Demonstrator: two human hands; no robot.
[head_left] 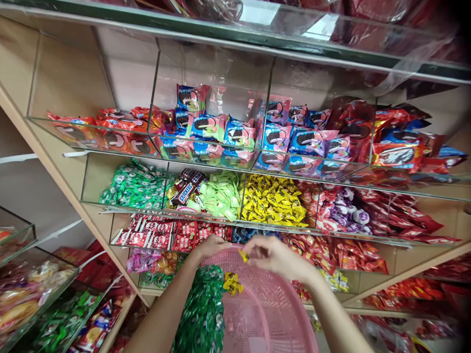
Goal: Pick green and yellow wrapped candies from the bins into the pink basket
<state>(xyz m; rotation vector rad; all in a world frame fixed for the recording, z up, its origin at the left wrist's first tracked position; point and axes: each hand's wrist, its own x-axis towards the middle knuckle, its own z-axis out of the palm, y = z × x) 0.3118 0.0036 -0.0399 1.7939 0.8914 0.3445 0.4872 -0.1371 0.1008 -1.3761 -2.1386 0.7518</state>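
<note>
My left hand (pixel 212 246) is closed over the far rim of a pink plastic basket (pixel 272 294), its fingertips partly hidden. My right hand (pixel 271 256) is above the basket's far right side, fingers pinched around a yellow-wrapped candy (pixel 243 255). Inside the basket, a heap of green-wrapped candies (pixel 202 309) fills the left side. A few yellow-wrapped candies (pixel 232 283) lie beside that heap. On the shelf beyond, a bin holds a pile of matching yellow candies (pixel 272 200).
Glass-fronted shelves rise ahead, with a glass edge (pixel 206 215) just beyond my hands. Nearby bins hold green candies (pixel 136 186), Snickers bars (pixel 186 190) and light-green packets (pixel 222 193). Cookie packs (pixel 206 127) line the shelf above. More snack bins (pixel 33 294) stand at lower left.
</note>
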